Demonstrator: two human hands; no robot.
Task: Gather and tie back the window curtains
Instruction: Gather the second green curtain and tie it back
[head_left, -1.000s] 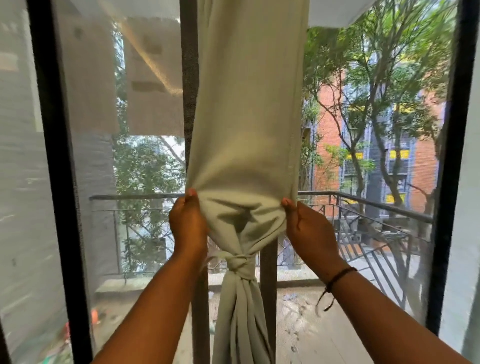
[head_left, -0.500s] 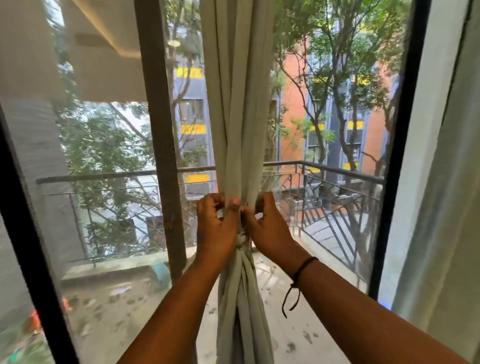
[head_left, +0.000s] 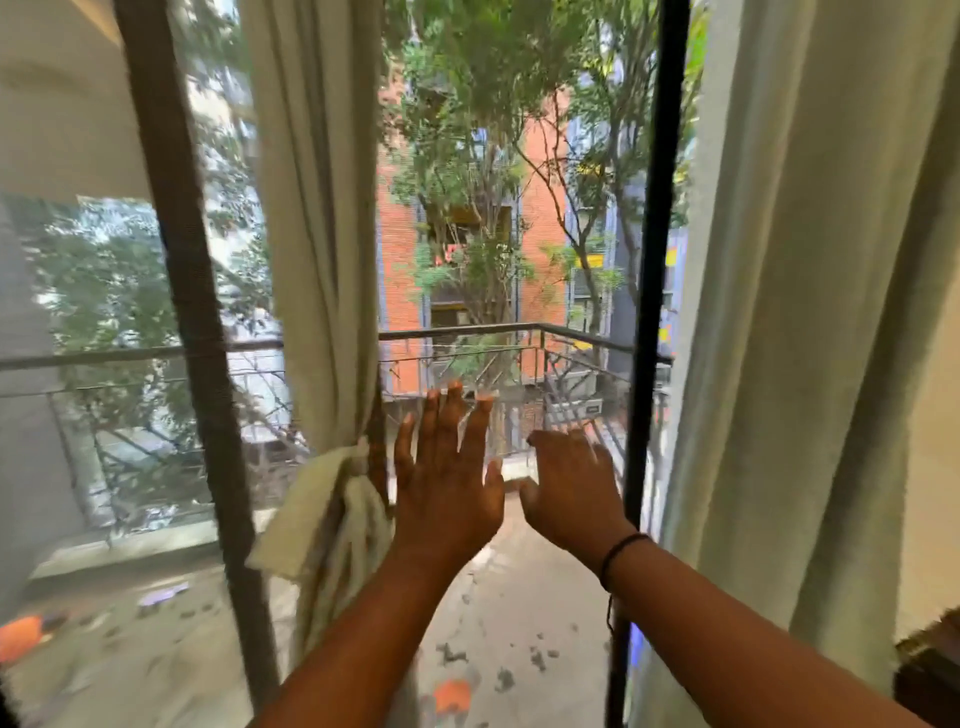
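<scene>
A pale green curtain (head_left: 317, 208) hangs gathered at centre left, knotted on itself at its knot (head_left: 353, 457), with the loose end flaring out below. My left hand (head_left: 447, 478) is raised just right of the knot, fingers straight and spread, holding nothing. My right hand (head_left: 571, 488), with a black cord on the wrist, is beside it, fingers relaxed and empty. A second pale curtain (head_left: 789, 291) hangs loose on the right, untouched by either hand.
Dark window frame bars stand at the left (head_left: 192, 332) and right (head_left: 649, 291). Beyond the glass lie a balcony with a metal railing (head_left: 467, 332), trees and a brick building. A dark piece of furniture (head_left: 930, 670) sits at the lower right.
Both hands have let go of the knotted curtain and moved right, opening out. The view has swung right, so the tied curtain is now left of the hands and the second curtain shows more.
</scene>
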